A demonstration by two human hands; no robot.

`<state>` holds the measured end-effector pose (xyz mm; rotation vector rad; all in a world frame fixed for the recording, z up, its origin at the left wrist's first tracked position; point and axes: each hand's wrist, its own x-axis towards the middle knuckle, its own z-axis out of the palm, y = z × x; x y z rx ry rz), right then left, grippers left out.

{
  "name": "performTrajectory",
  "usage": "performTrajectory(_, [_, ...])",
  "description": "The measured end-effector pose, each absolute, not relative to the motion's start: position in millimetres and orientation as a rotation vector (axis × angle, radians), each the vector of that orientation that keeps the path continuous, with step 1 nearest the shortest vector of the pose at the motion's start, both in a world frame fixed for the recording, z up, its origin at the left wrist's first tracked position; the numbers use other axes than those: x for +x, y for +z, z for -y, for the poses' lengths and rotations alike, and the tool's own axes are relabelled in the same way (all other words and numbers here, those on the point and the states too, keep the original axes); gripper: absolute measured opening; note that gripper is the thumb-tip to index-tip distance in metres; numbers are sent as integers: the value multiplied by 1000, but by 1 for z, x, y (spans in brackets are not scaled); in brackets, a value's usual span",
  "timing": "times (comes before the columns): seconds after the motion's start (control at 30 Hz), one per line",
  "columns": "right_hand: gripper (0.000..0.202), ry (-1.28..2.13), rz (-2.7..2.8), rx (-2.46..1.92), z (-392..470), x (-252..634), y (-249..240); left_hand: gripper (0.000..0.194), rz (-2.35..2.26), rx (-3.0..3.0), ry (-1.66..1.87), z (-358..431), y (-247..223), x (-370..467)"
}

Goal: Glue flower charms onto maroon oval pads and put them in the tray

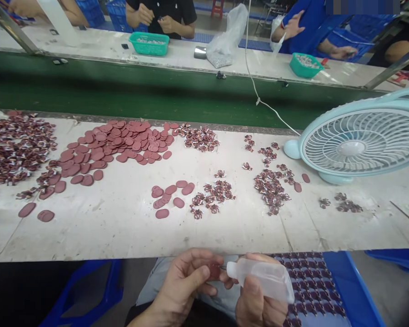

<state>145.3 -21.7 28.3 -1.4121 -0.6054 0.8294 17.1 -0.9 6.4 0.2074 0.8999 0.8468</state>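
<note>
My left hand (184,281) pinches a small dark red oval disc (214,271) below the near table edge. My right hand (257,299) grips a clear plastic squeeze bottle (262,278), and the bottle's white nozzle touches the disc. On the white worktable (122,227) in front of me lie a small group of red oval discs (172,195) and clusters of small dark red and white clips (214,196). A big heap of red discs (112,145) lies at the far left of the table.
A pale blue desk fan (356,143) stands at the right of the table, its cord running up and back. A green conveyor belt (139,93) runs behind. Other people work at a far bench with green trays (149,43) and a plastic bag (225,41). Blue crates sit beside my legs.
</note>
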Motion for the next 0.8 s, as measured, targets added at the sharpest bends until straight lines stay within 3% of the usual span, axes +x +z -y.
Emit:
performTrajectory(0.43, [23,825,768,-1507,21,146,33,42,-941,245,807,-2,9,14])
performTrajectory(0.8, [23,822,786,-1474,24,150,30,43,-880,229,797,-4,3,15])
